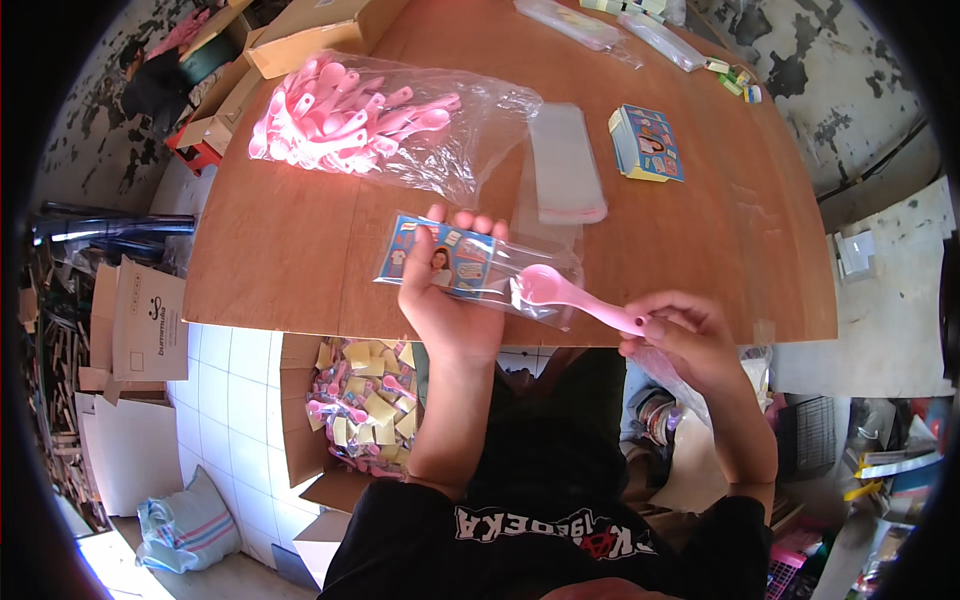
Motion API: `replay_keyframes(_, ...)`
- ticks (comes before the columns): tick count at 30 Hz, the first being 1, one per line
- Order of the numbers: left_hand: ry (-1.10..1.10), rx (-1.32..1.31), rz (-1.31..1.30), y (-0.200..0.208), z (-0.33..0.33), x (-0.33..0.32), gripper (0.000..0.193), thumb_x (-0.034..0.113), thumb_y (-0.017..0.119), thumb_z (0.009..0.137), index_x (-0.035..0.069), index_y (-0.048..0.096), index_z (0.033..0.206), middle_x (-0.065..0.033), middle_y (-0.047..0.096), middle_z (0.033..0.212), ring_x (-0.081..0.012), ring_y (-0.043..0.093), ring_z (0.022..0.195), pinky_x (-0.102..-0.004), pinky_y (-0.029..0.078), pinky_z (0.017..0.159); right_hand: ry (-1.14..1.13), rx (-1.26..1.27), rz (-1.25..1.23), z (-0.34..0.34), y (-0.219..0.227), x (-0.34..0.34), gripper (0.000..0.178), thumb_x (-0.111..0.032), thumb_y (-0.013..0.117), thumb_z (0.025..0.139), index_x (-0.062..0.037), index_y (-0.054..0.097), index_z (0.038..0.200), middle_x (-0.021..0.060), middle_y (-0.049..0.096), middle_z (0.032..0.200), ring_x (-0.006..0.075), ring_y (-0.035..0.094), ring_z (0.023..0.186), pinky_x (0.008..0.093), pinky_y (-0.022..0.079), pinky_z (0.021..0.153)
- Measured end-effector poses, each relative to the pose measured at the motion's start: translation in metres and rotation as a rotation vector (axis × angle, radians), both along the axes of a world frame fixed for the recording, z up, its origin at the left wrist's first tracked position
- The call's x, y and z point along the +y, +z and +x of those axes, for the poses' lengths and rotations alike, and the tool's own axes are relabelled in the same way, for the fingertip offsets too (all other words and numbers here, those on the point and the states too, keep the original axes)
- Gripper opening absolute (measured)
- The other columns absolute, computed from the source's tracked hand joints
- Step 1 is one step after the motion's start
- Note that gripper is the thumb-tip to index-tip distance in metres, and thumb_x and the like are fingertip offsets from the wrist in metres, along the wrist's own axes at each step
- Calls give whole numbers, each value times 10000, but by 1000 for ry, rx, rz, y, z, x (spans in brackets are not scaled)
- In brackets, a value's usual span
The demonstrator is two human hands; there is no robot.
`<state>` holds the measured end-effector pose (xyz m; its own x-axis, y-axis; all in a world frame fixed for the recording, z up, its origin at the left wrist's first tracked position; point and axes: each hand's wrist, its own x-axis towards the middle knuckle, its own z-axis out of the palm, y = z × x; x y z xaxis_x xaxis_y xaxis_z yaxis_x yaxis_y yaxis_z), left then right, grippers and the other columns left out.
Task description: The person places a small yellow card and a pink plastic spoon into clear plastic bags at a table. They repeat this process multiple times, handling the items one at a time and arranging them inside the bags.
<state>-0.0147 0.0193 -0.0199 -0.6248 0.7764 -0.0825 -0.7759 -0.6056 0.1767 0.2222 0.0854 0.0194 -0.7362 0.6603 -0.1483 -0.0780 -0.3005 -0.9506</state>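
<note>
Over the table's near edge, my left hand [455, 300] grips a clear plastic sleeve, thumb on top. A printed blue card [462, 262] lies inside the sleeve at its left end. My right hand [690, 335] pinches the handle end of a pink plastic spoon [580, 297]. The spoon's bowl points left, at the open end of the sleeve [515, 262]; whether it is inside cannot be made out. Beyond my hands lie a large clear bag of pink spoons [350, 115], a stack of flat clear sleeves [567, 165] and a pile of printed cards [645, 143].
Below the table, left of my legs, stands an open carton [300, 400] holding many packed spoons with cards. Another cardboard box [320, 35] sits at the table's far left. Plastic packs [660, 40] and small coloured pieces lie at the far right of the wooden table [700, 250].
</note>
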Motion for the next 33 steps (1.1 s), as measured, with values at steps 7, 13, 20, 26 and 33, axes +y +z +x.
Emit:
replay_keyframes(7, -180, 36, -17, 6, 37, -5, 323, 297, 519, 990, 18, 525, 1151, -126, 587, 975, -276, 581, 927, -468, 476, 921, 10, -11, 99, -36, 4, -5, 403, -64, 705, 883, -3, 550, 1250, 116, 643, 1008, 186, 660, 914, 315, 560, 818)
replay_keyframes(13, -559, -117, 4, 16, 42, 1, 403, 418, 535, 993, 30, 513, 1101, -123, 585, 961, -270, 590, 965, -468, 499, 940, -124, -65, 1186, -47, 40, 7, 225, -60, 778, 799, -16, 689, 1001, 112, 615, 1035, 200, 597, 992, 316, 514, 817)
replay_keyframes(20, -661, -262, 10, 20, 31, 0, 456, 439, 464, 1018, -10, 494, 1088, -159, 569, 987, -301, 580, 1002, -494, 495, 965, 233, 49, 1209, -38, 83, 14, 533, -251, 829, 765, -22, 648, 1211, 120, 622, 1141, 276, 614, 1055, 406, 483, 942)
replay_keyframes(26, -786, -297, 278, -2, 33, 10, 601, 545, 441, 993, -29, 453, 1174, -215, 542, 1139, -378, 519, 1160, -537, 425, 1022, 145, -42, 1180, -39, 67, 19, 325, -192, 793, 789, 12, 687, 1018, 137, 666, 1105, 266, 651, 1024, 355, 512, 856)
replay_keyframes(33, -544, 77, 0, 13, 50, -5, 765, 480, 591, 940, -5, 274, 1440, -209, 370, 1428, -363, 375, 1358, -491, 284, 1165, -451, -25, 1293, -52, 92, 33, 70, -40, 703, 861, 17, 700, 900, 78, 714, 850, 116, 654, 742, 248, 513, 707)
